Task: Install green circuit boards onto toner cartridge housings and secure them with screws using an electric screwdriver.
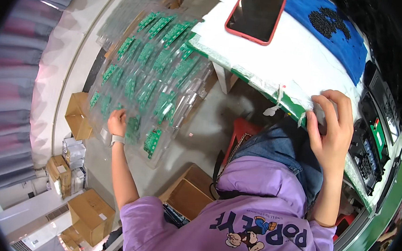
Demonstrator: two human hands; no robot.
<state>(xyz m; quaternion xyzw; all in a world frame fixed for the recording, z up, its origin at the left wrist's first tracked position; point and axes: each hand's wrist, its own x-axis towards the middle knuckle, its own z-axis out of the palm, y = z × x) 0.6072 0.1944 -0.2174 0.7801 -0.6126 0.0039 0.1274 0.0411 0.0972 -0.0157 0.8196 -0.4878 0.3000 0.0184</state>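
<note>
My left hand (117,122), with a watch on the wrist, reaches out to the left over a clear plastic tray (160,156) of green circuit boards (146,54). Its fingers are curled in at the tray's near left part; what they hold, if anything, is too small to make out. The boards sit tilted in rows in the tray's compartments. At the table's front edge rests my right hand (332,128), fingers bent and apart with nothing seen in them. Beside it, on the right, lie black plastic housings (366,155), one with a green board (378,136).
A red-cased phone (256,14) lies on the white-covered table (263,57). Beyond it, small black parts (329,23) are heaped on a blue cloth (353,55). Cardboard boxes (91,216) stand at the lower left, another box (188,193) beside me. A red stool (242,129) is under the table.
</note>
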